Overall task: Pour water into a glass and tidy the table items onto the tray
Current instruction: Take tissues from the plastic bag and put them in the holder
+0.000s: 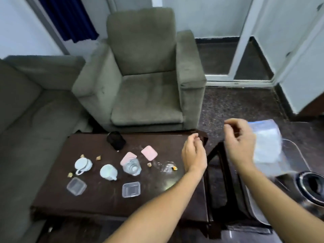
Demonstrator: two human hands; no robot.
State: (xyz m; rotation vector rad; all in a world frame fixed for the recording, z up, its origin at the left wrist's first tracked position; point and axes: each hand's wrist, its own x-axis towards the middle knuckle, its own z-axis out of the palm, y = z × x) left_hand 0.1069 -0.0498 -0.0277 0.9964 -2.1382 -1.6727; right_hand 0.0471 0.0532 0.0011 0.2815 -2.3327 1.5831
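At the right edge visibility is poor: a motion-blurred clear pack (266, 141) with white contents shows behind my right hand (239, 139). The fingers are curled with the thumb near the index; can't tell if they grip the pack or nothing. Below it is a metal tray (296, 155), partly covered by my forearm. A dark round object (310, 185) beside the tray is cropped by the frame, unidentifiable. My left hand (193, 153) hovers over the table's far right corner, fingers curled in to the thumb, nothing visible in them.

The table (105, 199) is low and dark brown. The glass (131, 167), with water in it, stands mid-table, overlapping one pink lid (128, 157); a second pink lid (149, 152) is just beside it. Two white cups (83, 164) (108, 172) sit left of the glass. Two clear plastic boxes (76, 186) (131, 189) are nearer me. A black lump (116, 140) at the far edge can't be resolved. Small brown bits (98, 157) are scattered, with a wet smear (164, 167) right of the glass.

Room: grey-green armchair (143, 76) beyond the table, matching sofa (26, 120) on the left, blue curtain (70, 18), dark speckled floor (236, 106).
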